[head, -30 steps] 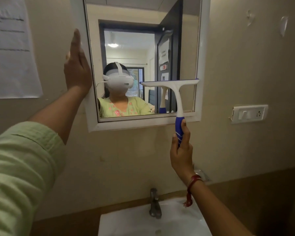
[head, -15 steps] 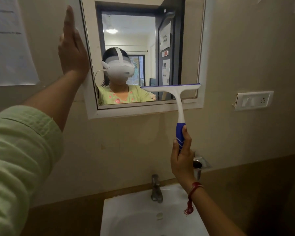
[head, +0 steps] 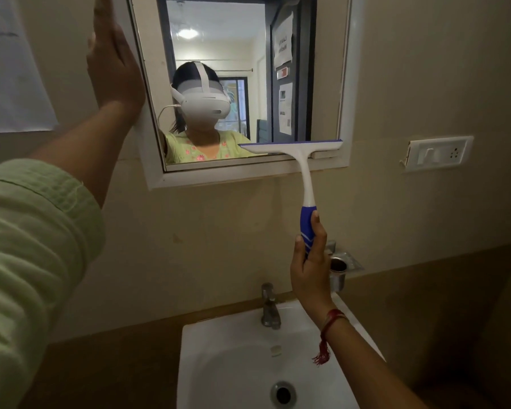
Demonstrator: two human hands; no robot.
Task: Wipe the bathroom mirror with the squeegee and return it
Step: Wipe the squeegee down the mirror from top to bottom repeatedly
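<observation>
Upper left, the left hand (head: pixel 112 63) lies flat, fingers straight, on the mirror (head: pixel 345 84) frame, its fingertips cut off. The squeegee (head: pixel 303 169) blade meets the glass's lower right. The right hand (head: pixel 311 267) wraps its blue handle, half hiding a steel cup (head: pixel 337 274).

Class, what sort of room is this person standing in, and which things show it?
Most likely a bathroom: a white basin with a tap sits below a framed wall mirror, and the right hand holds a squeegee at the mirror's lower edge.
</observation>
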